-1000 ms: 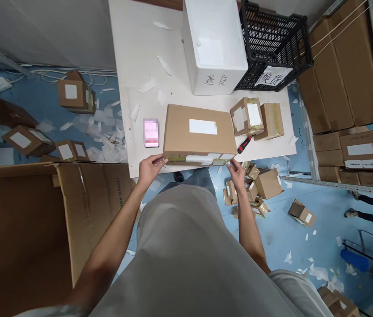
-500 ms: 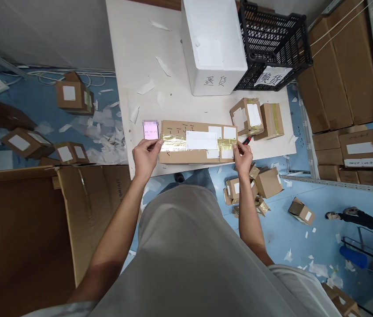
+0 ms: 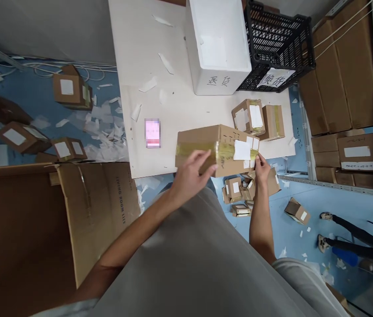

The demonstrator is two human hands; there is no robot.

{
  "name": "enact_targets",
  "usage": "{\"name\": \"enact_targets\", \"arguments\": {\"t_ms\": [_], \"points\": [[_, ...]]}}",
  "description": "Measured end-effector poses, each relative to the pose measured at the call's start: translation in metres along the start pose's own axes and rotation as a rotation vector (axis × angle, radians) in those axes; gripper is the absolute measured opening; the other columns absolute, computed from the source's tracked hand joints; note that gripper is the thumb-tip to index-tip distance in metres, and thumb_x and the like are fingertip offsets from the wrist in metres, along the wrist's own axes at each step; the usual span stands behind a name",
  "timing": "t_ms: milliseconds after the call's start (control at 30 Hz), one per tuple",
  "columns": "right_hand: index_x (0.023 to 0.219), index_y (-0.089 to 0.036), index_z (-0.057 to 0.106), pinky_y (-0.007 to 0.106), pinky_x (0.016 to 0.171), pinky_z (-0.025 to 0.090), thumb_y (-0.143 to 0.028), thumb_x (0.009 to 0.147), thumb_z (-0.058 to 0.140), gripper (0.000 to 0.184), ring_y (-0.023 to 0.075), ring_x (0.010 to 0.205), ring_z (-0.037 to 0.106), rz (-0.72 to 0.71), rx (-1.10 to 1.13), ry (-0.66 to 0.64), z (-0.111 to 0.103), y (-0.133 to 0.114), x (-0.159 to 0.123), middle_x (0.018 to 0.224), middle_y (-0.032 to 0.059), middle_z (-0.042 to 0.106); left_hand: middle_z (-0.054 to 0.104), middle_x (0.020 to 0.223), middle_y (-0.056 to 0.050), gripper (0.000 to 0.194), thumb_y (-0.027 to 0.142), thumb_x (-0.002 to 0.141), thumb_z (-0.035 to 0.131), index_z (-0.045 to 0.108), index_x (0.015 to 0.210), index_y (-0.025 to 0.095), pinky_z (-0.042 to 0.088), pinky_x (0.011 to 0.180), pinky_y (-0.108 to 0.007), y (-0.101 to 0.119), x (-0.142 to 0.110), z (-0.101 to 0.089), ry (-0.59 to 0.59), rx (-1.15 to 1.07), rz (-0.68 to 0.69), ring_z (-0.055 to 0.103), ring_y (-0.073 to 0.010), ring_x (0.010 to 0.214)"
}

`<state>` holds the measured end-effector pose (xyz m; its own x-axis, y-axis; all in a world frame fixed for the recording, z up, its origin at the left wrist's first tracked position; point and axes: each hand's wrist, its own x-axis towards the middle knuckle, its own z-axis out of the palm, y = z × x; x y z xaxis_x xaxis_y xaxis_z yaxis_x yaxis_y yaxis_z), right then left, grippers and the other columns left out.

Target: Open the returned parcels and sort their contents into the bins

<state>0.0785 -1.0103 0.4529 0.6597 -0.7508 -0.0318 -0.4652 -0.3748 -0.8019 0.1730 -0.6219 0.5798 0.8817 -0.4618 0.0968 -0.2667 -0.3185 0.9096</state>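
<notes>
A long cardboard box (image 3: 202, 132) with yellow tape and white labels lies at the table's front edge, tilted up so a second taped side shows. My right hand (image 3: 261, 168) pinches its right end between thumb and fingers. My left hand (image 3: 194, 174) is in front of the box's near side, thumb and fingers apart; whether its fingertips touch the cardboard I cannot tell. Left of the box lies a phone (image 3: 153, 133) with a pink, pixelated screen. Two smaller taped boxes, one labelled (image 3: 247, 116) and one plain (image 3: 274, 122), stand just behind the right end.
A white foam bin (image 3: 217, 82) and a black plastic crate (image 3: 280, 48) stand at the back of the white table (image 3: 146, 163). A large open carton (image 3: 100, 220) is at my left. Boxes and paper scraps litter the blue floor; another person's legs (image 3: 361, 233) show at right.
The long box has shifted right and been rolled or turned, showing another side. My left hand has left its left end and moved right. The red-and-black tool beside it is now hidden.
</notes>
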Motion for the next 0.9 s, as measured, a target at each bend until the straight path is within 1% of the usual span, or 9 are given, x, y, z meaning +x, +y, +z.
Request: {"name": "enact_targets", "arguments": {"t_ms": [67, 133, 200, 300, 467, 567, 667, 767, 900], "points": [[0.129, -0.015, 0.088, 0.059, 0.118, 0.060, -0.065, 0.092, 0.071, 0.064, 0.0383, 0.130, 0.077, 0.038, -0.002, 0.003, -0.008, 0.006, 0.005, 0.134, 0.0182, 0.086, 0.073, 0.145, -0.015, 0.061, 0.059, 0.116, 0.062, 0.062, 0.168, 0.028, 0.069, 0.096, -0.043, 0.013, -0.002, 0.012, -0.030, 0.052, 0.076, 0.078, -0.0299, 0.121], [0.127, -0.014, 0.089, 0.059, 0.118, 0.060, -0.066, 0.090, 0.073, 0.066, 0.0390, 0.130, 0.078, 0.043, -0.001, -0.005, -0.010, 0.007, 0.009, 0.136, 0.0188, 0.086, 0.071, 0.147, -0.017, 0.063, 0.060, 0.117, 0.060, 0.057, 0.171, 0.028, 0.069, 0.091, -0.041, 0.016, -0.002, 0.018, -0.027, 0.094, 0.106, 0.079, -0.0295, 0.117], [0.128, -0.013, 0.089, 0.060, 0.120, 0.059, -0.068, 0.090, 0.073, 0.068, 0.0396, 0.130, 0.078, 0.019, 0.008, -0.017, -0.008, 0.005, 0.010, 0.137, 0.0203, 0.085, 0.072, 0.144, -0.016, 0.062, 0.061, 0.117, 0.058, 0.058, 0.170, 0.029, 0.068, 0.087, -0.040, 0.012, -0.003, 0.016, -0.019, 0.117, 0.092, 0.079, -0.0289, 0.114], [0.128, -0.012, 0.088, 0.060, 0.121, 0.058, -0.069, 0.091, 0.074, 0.070, 0.0393, 0.130, 0.079, -0.004, 0.015, -0.028, -0.002, -0.004, 0.007, 0.136, 0.0217, 0.085, 0.074, 0.138, -0.014, 0.058, 0.063, 0.117, 0.058, 0.067, 0.161, 0.028, 0.067, 0.088, -0.039, -0.001, -0.005, 0.001, 0.017, 0.142, 0.020, 0.079, -0.0286, 0.114], [0.131, -0.012, 0.087, 0.055, 0.116, 0.062, -0.066, 0.097, 0.073, 0.065, 0.0349, 0.123, 0.080, -0.078, 0.024, -0.078, 0.019, -0.035, -0.010, 0.133, 0.0216, 0.086, 0.080, 0.126, -0.012, 0.047, 0.059, 0.115, 0.062, 0.084, 0.134, 0.022, 0.063, 0.096, -0.038, -0.035, -0.007, -0.029, 0.120, 0.214, -0.151, 0.078, -0.0285, 0.110], [0.130, -0.013, 0.086, 0.051, 0.110, 0.065, -0.058, 0.103, 0.069, 0.055, 0.0320, 0.116, 0.080, -0.141, -0.016, -0.091, 0.036, -0.064, -0.023, 0.130, 0.0203, 0.086, 0.083, 0.113, -0.013, 0.044, 0.053, 0.113, 0.062, 0.088, 0.117, 0.018, 0.060, 0.092, -0.037, -0.062, -0.006, -0.043, 0.154, 0.308, -0.264, 0.078, -0.0285, 0.101], [0.130, -0.013, 0.084, 0.047, 0.106, 0.065, -0.051, 0.109, 0.060, 0.049, 0.0298, 0.112, 0.078, -0.220, -0.142, -0.147, 0.051, -0.095, -0.034, 0.124, 0.0197, 0.085, 0.085, 0.109, -0.014, 0.040, 0.048, 0.110, 0.063, 0.088, 0.103, 0.018, 0.057, 0.089, -0.037, -0.089, -0.006, -0.054, 0.166, 0.393, -0.386, 0.078, -0.0305, 0.099], [0.133, -0.014, 0.082, 0.045, 0.108, 0.062, -0.046, 0.114, 0.055, 0.046, 0.0306, 0.116, 0.075, -0.289, -0.236, -0.191, 0.058, -0.122, -0.044, 0.123, 0.0194, 0.082, 0.088, 0.113, -0.013, 0.037, 0.050, 0.105, 0.068, 0.089, 0.101, 0.019, 0.058, 0.089, -0.037, -0.111, -0.010, -0.064, 0.164, 0.323, -0.471, 0.080, -0.0316, 0.102], [0.134, -0.018, 0.081, 0.045, 0.108, 0.060, -0.042, 0.114, 0.061, 0.037, 0.0329, 0.119, 0.072, -0.345, -0.255, -0.224, 0.064, -0.155, -0.061, 0.121, 0.0162, 0.077, 0.088, 0.120, -0.014, 0.037, 0.047, 0.099, 0.072, 0.088, 0.109, 0.016, 0.061, 0.100, -0.039, -0.140, -0.019, -0.088, 0.230, 0.215, -0.551, 0.082, -0.0312, 0.106]]}}
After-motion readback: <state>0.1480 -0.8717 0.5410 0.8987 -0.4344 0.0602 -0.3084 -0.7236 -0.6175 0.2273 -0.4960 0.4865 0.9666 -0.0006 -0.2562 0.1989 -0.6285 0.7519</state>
